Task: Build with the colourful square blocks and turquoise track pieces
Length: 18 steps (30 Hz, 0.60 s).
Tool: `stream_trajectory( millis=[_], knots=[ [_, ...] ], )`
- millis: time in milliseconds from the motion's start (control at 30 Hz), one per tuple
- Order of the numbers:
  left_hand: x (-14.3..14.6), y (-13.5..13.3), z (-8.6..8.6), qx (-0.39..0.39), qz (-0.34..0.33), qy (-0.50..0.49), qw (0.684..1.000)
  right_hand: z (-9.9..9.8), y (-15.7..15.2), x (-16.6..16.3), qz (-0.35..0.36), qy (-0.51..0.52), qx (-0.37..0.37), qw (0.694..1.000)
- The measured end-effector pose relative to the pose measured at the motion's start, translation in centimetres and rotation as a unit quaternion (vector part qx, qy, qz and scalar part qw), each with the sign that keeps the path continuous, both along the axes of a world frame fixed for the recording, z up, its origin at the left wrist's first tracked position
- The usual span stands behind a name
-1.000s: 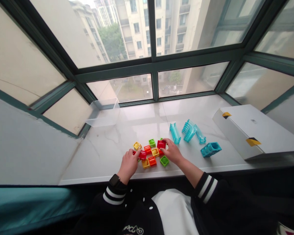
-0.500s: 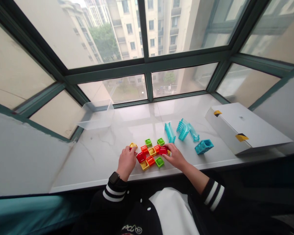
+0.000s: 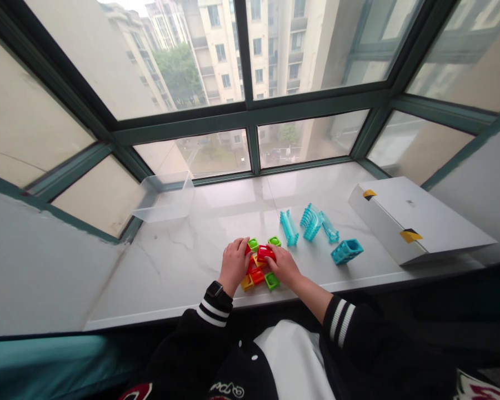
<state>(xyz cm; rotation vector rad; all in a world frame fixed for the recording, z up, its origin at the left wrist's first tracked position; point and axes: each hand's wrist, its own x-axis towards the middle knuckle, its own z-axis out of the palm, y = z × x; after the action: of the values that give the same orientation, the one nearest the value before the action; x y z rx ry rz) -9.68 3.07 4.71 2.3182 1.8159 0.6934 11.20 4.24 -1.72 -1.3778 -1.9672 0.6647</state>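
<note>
Right hand [image 3: 284, 265] clamped on a red plastic block [image 3: 265, 254], long side left to right, left hand [image 3: 234, 265] just beside

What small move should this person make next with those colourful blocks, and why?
Probably lift the red square block a little with the right hand: its fingers already rest on that block, and the left hand sits close beside it, so that block looks easiest to shift first.

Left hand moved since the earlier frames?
Yes, the left hand moved right, farther from the clear plastic tub on the sill.
</note>
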Motion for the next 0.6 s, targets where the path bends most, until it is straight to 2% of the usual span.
stream_trajectory(
  millis=[167,333,433,500,600],
  knots=[
    [-0.4,0.1,-1.3,-0.003,-0.046,-0.042,0.998,0.3,1.5,-0.6,-0.038,-0.034,0.014,0.999],
    [0.2,-0.4,-3.3,0.033,-0.046,-0.066,0.996,-0.2,2.0,-1.4,-0.068,-0.085,-0.013,0.994],
    [0.5,-0.4,-4.1,0.048,-0.065,-0.08,0.994,0.1,1.7,-1.2,-0.072,-0.071,-0.009,0.995],
    [0.7,-0.4,-4.2,0.054,-0.07,-0.071,0.994,1.3,1.3,-0.1,-0.066,-0.043,0.022,0.997],
    [0.8,-0.4,-4.2,0.054,-0.077,-0.046,0.994,4.8,0.2,3.3,-0.053,-0.002,0.114,0.992]
  ],
)
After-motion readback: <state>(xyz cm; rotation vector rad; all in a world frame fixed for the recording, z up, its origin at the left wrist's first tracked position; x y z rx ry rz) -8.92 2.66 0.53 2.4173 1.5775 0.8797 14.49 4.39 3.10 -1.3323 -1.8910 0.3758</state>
